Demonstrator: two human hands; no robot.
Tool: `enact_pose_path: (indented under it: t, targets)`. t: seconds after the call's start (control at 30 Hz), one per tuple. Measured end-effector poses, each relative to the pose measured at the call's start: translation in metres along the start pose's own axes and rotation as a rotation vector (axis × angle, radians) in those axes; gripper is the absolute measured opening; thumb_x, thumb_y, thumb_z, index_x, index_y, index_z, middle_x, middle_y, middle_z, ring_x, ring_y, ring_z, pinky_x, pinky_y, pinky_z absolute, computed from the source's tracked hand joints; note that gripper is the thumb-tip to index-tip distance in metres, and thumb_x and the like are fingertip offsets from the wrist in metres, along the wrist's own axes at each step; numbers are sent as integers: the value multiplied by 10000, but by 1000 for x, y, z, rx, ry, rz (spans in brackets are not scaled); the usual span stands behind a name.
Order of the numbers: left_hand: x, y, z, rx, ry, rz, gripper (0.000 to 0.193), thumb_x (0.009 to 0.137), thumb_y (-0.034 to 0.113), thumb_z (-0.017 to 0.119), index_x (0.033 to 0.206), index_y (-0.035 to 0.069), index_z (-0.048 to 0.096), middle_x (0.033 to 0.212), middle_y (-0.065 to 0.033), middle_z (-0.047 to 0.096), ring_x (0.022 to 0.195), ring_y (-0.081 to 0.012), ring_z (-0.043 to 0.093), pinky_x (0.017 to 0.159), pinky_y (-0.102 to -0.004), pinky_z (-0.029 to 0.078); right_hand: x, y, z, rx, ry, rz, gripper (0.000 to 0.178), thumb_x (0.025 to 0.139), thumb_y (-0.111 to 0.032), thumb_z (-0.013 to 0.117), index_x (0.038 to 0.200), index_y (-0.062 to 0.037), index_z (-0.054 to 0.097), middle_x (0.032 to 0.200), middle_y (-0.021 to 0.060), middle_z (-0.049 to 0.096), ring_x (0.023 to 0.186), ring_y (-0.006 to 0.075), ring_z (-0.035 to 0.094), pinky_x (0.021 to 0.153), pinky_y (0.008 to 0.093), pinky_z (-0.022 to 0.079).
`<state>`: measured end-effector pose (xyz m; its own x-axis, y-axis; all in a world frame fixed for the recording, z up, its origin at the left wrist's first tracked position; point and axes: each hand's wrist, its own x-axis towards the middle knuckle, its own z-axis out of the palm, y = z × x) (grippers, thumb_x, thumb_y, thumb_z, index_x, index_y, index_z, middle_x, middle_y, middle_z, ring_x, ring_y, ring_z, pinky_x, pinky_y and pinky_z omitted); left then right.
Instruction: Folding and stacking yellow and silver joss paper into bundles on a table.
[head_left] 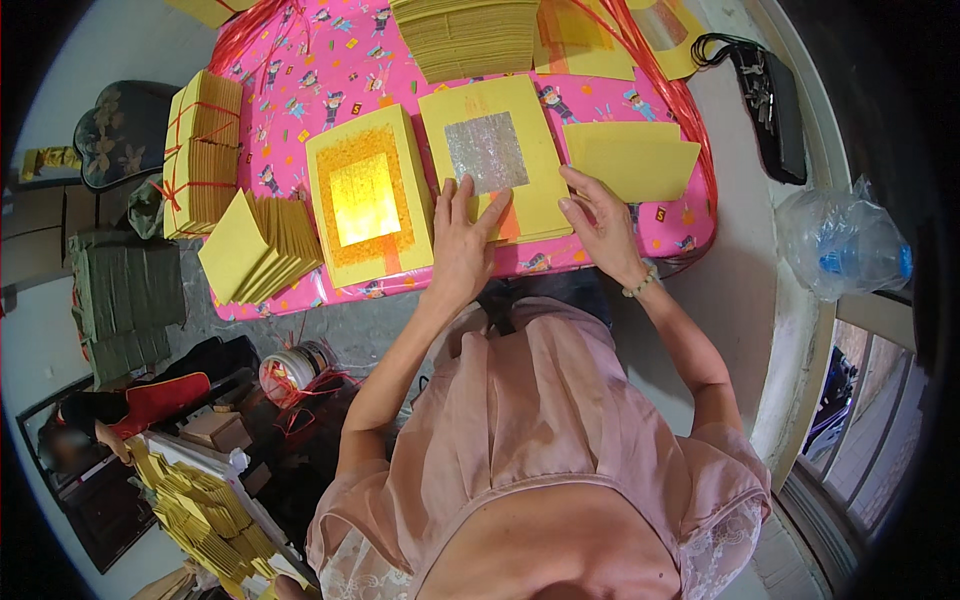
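Observation:
A stack of yellow paper sheets (515, 110) with a silvery square (486, 150) lies in front of me on a pink printed tablecloth (500, 262). My left hand (465, 240) rests over its near left edge, fingers spread on the top sheet. At its right side is my right hand (607, 228), fingertips touching or very close to the edge, thumb apart. To the left lies another yellow stack (412, 200) topped with a shiny gold square (364, 200). A few plain yellow sheets (635, 165) lie just right of my right hand.
Red-tied bundles (205, 150) and fanned yellow packets (265, 245) sit at the table's left. A thick yellow stack (465, 38) and red strings (655, 70) are at the back. A clear plastic bag (840, 240) is right. Another person handles yellow papers (205, 510) lower left.

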<state>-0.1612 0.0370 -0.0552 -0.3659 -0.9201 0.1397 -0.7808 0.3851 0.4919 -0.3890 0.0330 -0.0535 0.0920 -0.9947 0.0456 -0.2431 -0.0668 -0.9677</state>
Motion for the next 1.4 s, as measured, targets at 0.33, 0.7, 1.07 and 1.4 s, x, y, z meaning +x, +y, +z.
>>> enact_pose_path:
  t: [0.33,0.7,1.07,1.4]
  targets:
    - [-2,1,0,-48,15,-31,731,689,-98,644,1354,202,604,1480,-286,373,1380,-514,308,1148,-561,294,-2,7,7,-60,57,-56,322,944,-46,612,1264,-10,594,1338,179,574,1205,232,598,957,312,523]
    - [1,-1,0,-42,-10,-49,656,728,-46,678,1334,202,622,1478,-278,382,1378,-503,318,1152,-570,272,7,-10,-14,-222,-143,-52,297,972,-26,550,1265,-12,596,1329,151,579,1223,248,584,1031,338,470]
    - [-3,1,-1,-7,11,-5,633,756,12,701,1353,200,610,1471,-280,396,1372,-485,339,1148,-548,286,22,-38,-15,-563,-360,-353,346,891,-172,687,1204,-41,621,1292,155,597,1191,334,581,980,423,489]
    - [4,2,-17,49,-76,20,544,823,79,656,1357,162,590,1407,-300,468,1296,-465,435,1102,-519,350,34,-48,-5,-803,-570,-415,241,895,-179,634,1100,-53,617,1034,121,647,975,316,638,831,435,519]
